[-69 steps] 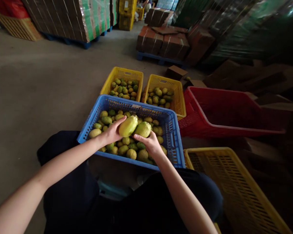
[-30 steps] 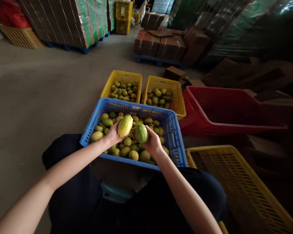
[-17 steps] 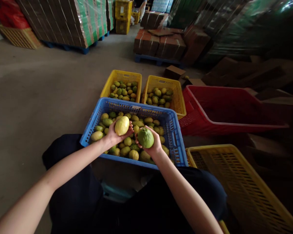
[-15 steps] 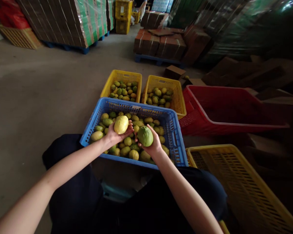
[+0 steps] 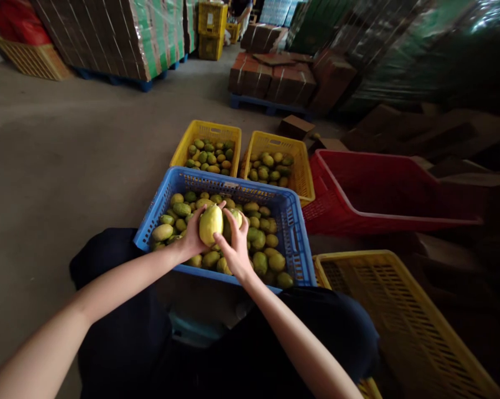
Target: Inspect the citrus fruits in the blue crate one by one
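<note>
My left hand point(image 5: 193, 237) cups a large yellow lemon point(image 5: 211, 225) from its left side, above the blue crate point(image 5: 149, 223). My right hand point(image 5: 237, 246) is closed against the lemon's right side, its thumb pressed on the near face. Behind the right fingers shows a yellow-green lemon point(image 5: 235, 214); whether that hand touches it too, I cannot tell. Many green and yellow lemons lie in the blue crate under both hands, partly hidden by them. A green lemon point(image 5: 257, 238) lies just right of my right hand.
Two yellow crates point(image 5: 211, 128) with lemons stand beyond the blue one. A red crate point(image 5: 399, 213) is on the right, with another yellow crate point(image 5: 353, 255) nearer. Bundled cardboard point(image 5: 270, 77) and wrapped stacks on pallets stand farther back. My knees flank the blue crate.
My right hand has moved left and turned over, its thumb now against the yellow lemon. The green lemon in its palm no longer shows clearly. My left hand has tilted the yellow lemon upright.
</note>
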`<state>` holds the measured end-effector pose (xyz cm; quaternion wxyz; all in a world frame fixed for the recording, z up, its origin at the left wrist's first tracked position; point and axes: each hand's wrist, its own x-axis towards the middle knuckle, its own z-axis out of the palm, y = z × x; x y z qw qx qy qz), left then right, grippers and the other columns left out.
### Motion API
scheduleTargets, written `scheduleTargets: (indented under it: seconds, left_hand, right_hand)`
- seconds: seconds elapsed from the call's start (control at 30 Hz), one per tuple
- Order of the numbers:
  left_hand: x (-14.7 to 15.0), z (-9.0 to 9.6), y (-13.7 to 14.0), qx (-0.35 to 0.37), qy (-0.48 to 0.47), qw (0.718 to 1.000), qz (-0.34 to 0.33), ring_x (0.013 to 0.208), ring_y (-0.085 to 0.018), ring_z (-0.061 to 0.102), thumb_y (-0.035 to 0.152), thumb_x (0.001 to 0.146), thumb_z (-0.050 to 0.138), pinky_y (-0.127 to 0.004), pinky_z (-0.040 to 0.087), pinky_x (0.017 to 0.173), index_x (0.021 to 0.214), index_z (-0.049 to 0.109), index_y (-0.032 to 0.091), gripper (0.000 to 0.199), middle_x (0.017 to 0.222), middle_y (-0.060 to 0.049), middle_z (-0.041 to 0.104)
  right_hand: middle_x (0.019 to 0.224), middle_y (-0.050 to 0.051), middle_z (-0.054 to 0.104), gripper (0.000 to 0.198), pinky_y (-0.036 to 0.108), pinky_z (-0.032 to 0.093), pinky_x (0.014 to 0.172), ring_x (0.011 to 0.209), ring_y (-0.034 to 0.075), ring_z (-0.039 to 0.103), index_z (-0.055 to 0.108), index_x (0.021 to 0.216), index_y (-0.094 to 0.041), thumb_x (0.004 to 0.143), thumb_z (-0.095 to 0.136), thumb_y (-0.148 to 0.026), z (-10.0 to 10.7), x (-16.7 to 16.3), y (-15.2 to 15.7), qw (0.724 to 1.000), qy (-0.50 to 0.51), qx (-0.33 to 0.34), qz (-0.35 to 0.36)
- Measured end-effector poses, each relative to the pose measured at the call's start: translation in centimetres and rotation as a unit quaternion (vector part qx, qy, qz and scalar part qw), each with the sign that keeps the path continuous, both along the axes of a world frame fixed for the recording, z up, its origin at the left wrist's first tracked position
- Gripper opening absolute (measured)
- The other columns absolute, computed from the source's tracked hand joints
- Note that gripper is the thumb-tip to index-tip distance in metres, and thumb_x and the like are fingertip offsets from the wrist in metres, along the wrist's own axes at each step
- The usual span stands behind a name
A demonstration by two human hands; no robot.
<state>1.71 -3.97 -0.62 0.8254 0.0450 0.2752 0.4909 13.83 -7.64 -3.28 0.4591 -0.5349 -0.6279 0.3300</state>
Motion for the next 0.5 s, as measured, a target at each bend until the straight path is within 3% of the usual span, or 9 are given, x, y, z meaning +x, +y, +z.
scheduleTargets:
  seconds: [0.17,0.23,0.3,0.4,0.5]
  left_hand:
    - [-0.3,-1.2,-0.2,-0.007,0.003,0.998,-0.067,0.101,-0.023,0.070,0.044,0.098,0.035,-0.032,0.053,0.093,0.109,0.068,0.012,0.047,0.088,-0.009,0.073]
    - [-0.4,-1.6,-0.5,-0.027,0.034,0.997,-0.056,0.093,-0.022,0.072,0.042,0.099,0.036,-0.031,0.055,0.088,0.097,0.069,0.016,0.042,0.077,-0.006,0.072]
    - [-0.4,-1.9,-0.8,-0.053,0.076,0.995,-0.041,0.085,-0.021,0.072,0.040,0.100,0.037,-0.030,0.057,0.082,0.085,0.067,0.018,0.039,0.067,-0.003,0.069]
    - [-0.4,-2.4,-1.3,-0.069,0.090,0.990,-0.085,0.076,-0.021,0.070,0.043,0.100,0.039,-0.029,0.056,0.071,0.075,0.064,0.018,0.043,0.061,-0.004,0.066]
    - [-0.3,-3.1,-1.2,-0.073,0.081,0.986,-0.126,0.063,-0.018,0.066,0.049,0.097,0.044,-0.026,0.053,0.061,0.068,0.061,0.018,0.046,0.059,-0.005,0.064]
  right_hand:
    - [0.158,0.018,0.017,0.076,0.065,0.028,0.115,0.148,0.043,0.018,0.046,0.142,-0.023,0.080,0.067,-0.061,-1.7,-0.9,-1.3,0.989,-0.136,0.060,-0.002]
    - [0.158,0.020,0.022,0.082,0.067,0.026,0.115,0.148,0.044,0.017,0.042,0.145,-0.021,0.078,0.068,-0.061,-1.8,-1.1,-1.7,0.983,-0.159,0.094,0.003]
    - [0.152,0.020,0.038,0.086,0.069,0.023,0.115,0.149,0.045,0.017,0.038,0.147,-0.021,0.077,0.070,-0.060,-1.8,-1.4,-1.9,0.976,-0.178,0.120,0.019]
    - [0.133,0.016,0.060,0.077,0.069,0.016,0.117,0.142,0.041,0.036,0.039,0.144,-0.023,0.080,0.069,-0.054,-1.6,-1.6,-1.9,0.973,-0.185,0.135,0.041]
    - [0.124,0.013,0.065,0.066,0.066,0.017,0.119,0.118,0.034,0.061,0.044,0.137,-0.024,0.082,0.070,-0.048,-1.7,-1.6,-1.8,0.983,-0.128,0.126,0.047]
